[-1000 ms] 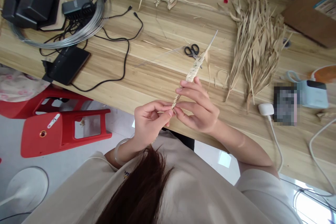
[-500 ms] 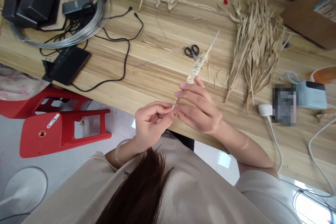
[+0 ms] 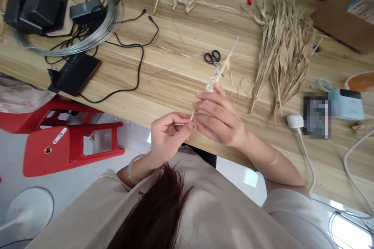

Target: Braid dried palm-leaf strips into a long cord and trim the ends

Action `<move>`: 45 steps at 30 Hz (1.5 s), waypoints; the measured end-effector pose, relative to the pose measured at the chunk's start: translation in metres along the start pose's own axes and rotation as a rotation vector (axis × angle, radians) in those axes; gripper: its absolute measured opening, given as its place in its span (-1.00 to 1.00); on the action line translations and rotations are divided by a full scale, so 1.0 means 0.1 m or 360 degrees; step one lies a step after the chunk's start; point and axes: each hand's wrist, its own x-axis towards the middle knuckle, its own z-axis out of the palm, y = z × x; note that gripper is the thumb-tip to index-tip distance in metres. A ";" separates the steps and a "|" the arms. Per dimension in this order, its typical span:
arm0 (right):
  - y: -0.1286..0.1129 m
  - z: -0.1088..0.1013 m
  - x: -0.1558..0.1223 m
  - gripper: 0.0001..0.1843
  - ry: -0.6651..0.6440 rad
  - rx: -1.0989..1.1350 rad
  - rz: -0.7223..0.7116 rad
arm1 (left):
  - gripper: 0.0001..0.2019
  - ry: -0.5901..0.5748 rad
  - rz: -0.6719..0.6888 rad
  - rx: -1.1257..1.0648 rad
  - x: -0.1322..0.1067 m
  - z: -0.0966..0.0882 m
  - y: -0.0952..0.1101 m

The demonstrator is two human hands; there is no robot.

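A pale woven straw piece [image 3: 214, 78] runs slantwise through my hands, narrow at its near end and wider beyond my fingers. From its far tip a thin wire sticks out, with a loose dry leaf strip hanging beside it. My left hand [image 3: 170, 134] pinches the near end between thumb and index finger. Around the same end, the thumb and index finger of my right hand [image 3: 222, 118] are closed, while its other fingers extend along the piece and hide its middle. Black-handled scissors [image 3: 212, 57] lie on the table just behind the woven part.
Bundles of dried leaves [image 3: 284, 50] lie to the right on the wooden table [image 3: 175, 81]. At the left are a wire coil [image 3: 99, 39], black cables and a black device [image 3: 77, 73]. A light-blue device [image 3: 347, 104] and white plug [image 3: 295, 121] sit at right. Red stools [image 3: 46, 151] stand below left.
The far tip of the woven piece has swung slightly left and nearer. My right hand has shifted a little to the left; my left hand keeps its pinch.
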 end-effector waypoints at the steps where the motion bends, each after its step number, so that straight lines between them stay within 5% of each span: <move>1: 0.00 0.01 0.00 -0.91 0.0025 0.0005 -0.0019 | -0.92 -0.0004 -0.0005 -0.0013 0.00 0.00 0.01; 14: -0.01 -0.08 0.02 -0.93 -0.0147 0.0076 0.0045 | -0.89 -0.0153 -0.0435 -0.0262 0.11 -0.02 0.02; 38: 0.01 -0.09 0.07 -0.88 -0.0131 0.0258 0.0119 | -0.89 -0.0060 -0.0433 -0.0233 0.13 0.04 0.01; 45: -0.05 0.01 0.00 -0.87 0.0031 0.0201 0.0137 | -0.90 -0.0049 -0.0330 -0.0185 0.11 0.04 -0.02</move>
